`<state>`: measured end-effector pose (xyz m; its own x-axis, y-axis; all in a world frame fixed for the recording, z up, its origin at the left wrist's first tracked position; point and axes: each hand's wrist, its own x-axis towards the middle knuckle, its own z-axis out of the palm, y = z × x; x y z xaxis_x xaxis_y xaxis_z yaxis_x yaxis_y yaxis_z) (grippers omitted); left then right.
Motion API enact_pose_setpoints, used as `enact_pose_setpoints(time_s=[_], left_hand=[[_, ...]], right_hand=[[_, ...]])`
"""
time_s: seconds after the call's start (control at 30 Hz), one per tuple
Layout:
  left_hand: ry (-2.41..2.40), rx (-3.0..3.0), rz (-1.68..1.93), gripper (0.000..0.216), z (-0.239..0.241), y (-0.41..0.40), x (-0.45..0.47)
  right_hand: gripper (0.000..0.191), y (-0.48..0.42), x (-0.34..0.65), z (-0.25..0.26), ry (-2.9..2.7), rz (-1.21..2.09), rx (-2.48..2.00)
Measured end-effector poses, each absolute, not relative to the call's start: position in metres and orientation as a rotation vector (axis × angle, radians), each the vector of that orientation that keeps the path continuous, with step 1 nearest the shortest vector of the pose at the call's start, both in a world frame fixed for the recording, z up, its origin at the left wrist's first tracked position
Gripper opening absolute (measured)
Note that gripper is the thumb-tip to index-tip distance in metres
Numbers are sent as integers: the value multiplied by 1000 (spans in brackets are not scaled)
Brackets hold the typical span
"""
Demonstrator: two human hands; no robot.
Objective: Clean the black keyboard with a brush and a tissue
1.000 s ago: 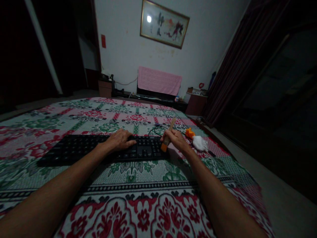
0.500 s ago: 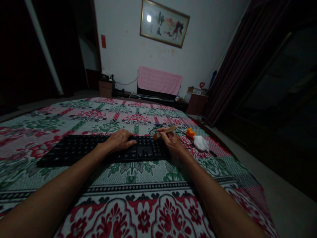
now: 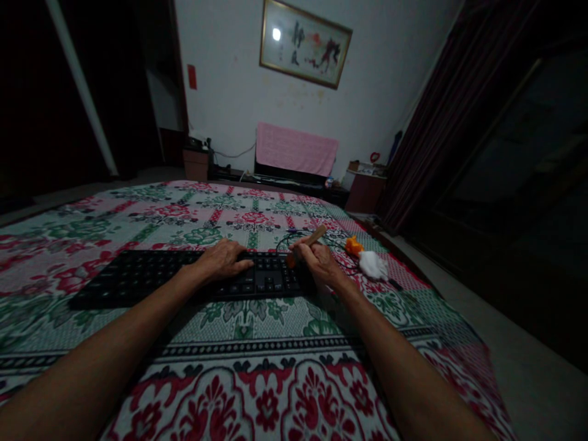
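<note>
A black keyboard (image 3: 151,269) lies across the patterned bedspread in front of me. My left hand (image 3: 223,260) rests on top of it, thumb apart from the fingers and pointing right over the keys; some fingertips at the far edge are hard to see. Between the fingers of my right hand (image 3: 319,263) is a small flat brush (image 3: 316,236) with a pale wooden handle. Its brown bristles point down onto the keys at the keyboard's right end, and the handle slants up to the right. My right palm partly hides that end.
Right of my right hand lie an orange item (image 3: 353,245), a crumpled white cloth or glove (image 3: 373,266) and a looped black cable (image 3: 282,241). The floral bedspread (image 3: 266,380) spreads all around. Beyond it, a pink cloth (image 3: 296,150) hangs over something on a low dark stand.
The brush has tilted more upright in my right hand, and its bristles have shifted slightly right and down over the keys. My left hand and the keyboard have stayed put.
</note>
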<state>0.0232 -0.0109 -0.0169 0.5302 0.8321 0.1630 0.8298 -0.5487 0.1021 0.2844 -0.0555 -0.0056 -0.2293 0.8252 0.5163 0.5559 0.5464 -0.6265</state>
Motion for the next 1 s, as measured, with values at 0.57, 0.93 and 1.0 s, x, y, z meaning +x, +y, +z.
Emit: enact_pose_setpoints(time_s=[0.57,0.93,1.0], left_hand=[[1545,2726,266,48,-14,-15,25],[1526,2717,266,47,-15,-14,24],[1521,2722,279,48,-14,-15,24]], right_hand=[[32,-64,277,3,-1956,404,-1118],[33,-67,276,5,-2072,403,-1187],[33,-68,276,6,-2077,421,-1193]])
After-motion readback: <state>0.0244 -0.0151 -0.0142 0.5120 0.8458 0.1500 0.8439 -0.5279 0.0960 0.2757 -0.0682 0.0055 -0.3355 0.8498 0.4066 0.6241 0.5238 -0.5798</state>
